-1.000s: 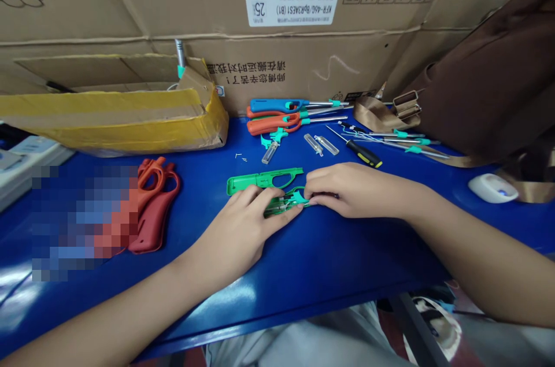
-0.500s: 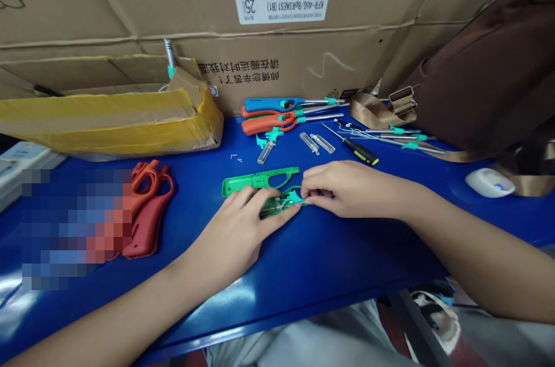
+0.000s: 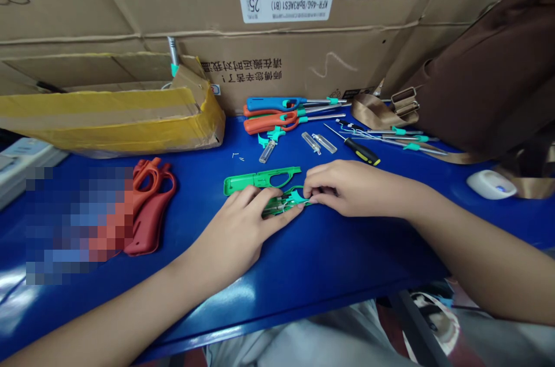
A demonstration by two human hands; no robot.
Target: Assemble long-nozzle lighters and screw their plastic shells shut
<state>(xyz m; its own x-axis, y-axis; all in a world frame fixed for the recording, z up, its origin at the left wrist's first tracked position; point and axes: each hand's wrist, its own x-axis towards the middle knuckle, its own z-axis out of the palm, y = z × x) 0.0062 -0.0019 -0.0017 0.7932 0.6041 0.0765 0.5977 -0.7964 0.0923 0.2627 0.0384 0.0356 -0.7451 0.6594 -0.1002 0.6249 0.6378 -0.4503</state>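
My left hand (image 3: 236, 228) presses fingers down on a green lighter half-shell with inner parts (image 3: 280, 203) lying on the blue table (image 3: 303, 263). My right hand (image 3: 347, 188) pinches the teal piece and metal tube at that shell's right end. Just behind the hands lies a second, empty green lighter half-shell (image 3: 260, 180). Both hands are closed on the same assembly.
Red lighter shells (image 3: 150, 205) lie at the left. Assembled blue and orange lighters (image 3: 277, 112), clear gas tubes (image 3: 318, 143), a screwdriver (image 3: 362, 151) and metal nozzles (image 3: 403, 138) lie behind. A yellow-taped box (image 3: 113, 115), big cartons, a brown bag (image 3: 489, 78) and a white mouse (image 3: 489, 184) surround.
The hands stay on the green shell with only slight finger shifts; the view has wobbled a little.
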